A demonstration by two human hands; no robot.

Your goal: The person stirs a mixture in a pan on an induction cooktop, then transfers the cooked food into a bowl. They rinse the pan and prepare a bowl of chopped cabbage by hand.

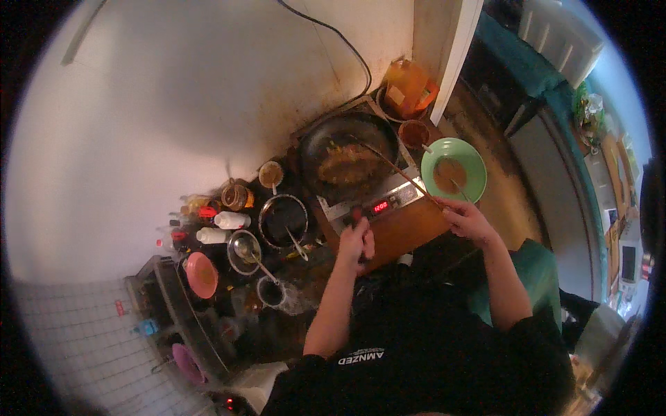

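Note:
A dark wok [314,187] sits on an induction cooker [409,192] with a lit red display. Browned food [352,165] lies in the middle of the wok. My left hand [356,244] is closed around the wok's dark handle, near the cooker's front edge. In my right hand [466,222] are long wooden cooking chopsticks [401,170], slanting left over the cooker with their tips inside the wok. Just beyond that hand stands a light green bowl [473,158] with brownish contents and a utensil in it.
An orange oil jug [408,89] and a small reddish-brown container [414,134] stand behind the cooker's right side. At left are a black pot [283,220] with a ladle, a metal bowl [244,252], white bottles [232,220] and a pink bowl [201,275]. The wall [208,90] rises close behind the wok.

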